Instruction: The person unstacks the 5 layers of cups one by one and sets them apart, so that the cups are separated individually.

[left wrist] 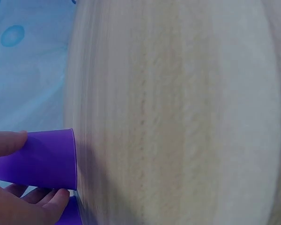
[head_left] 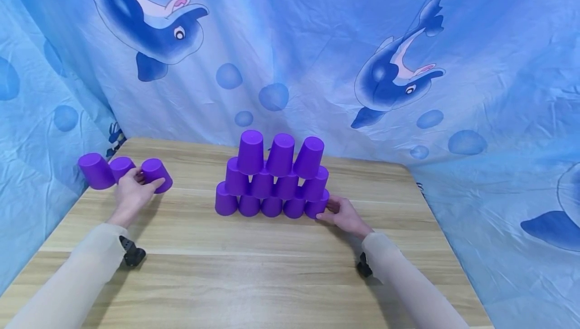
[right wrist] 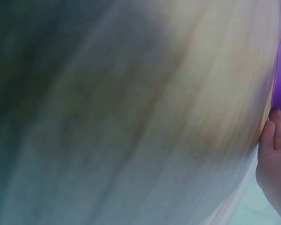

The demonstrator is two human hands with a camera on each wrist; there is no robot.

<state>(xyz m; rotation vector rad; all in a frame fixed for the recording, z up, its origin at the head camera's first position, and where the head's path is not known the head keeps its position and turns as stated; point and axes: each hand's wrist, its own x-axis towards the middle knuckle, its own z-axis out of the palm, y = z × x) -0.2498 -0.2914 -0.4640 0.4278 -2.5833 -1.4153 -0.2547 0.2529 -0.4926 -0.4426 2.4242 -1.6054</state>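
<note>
An upside-down purple cup (head_left: 156, 175) is gripped by my left hand (head_left: 132, 194), at the left side of the table. In the left wrist view the thumb lies on one side of this cup (left wrist: 42, 157) and the fingers on the other. Beside it stand two more upside-down purple cups, a middle one (head_left: 121, 166) partly hidden by the hand and an outer one (head_left: 96, 170). At the table's middle rises a three-row wall of upside-down purple cups (head_left: 272, 207), with three on top. My right hand (head_left: 346, 216) touches its bottom right cup (head_left: 315, 209) with extended fingers.
The wood-grain table (head_left: 254, 283) holds all the cups. A blue curtain (head_left: 308, 47) printed with dolphins and bubbles hangs behind it and at both sides. Each wrist carries a small black device, one on the left (head_left: 132, 253) and one on the right (head_left: 364, 266).
</note>
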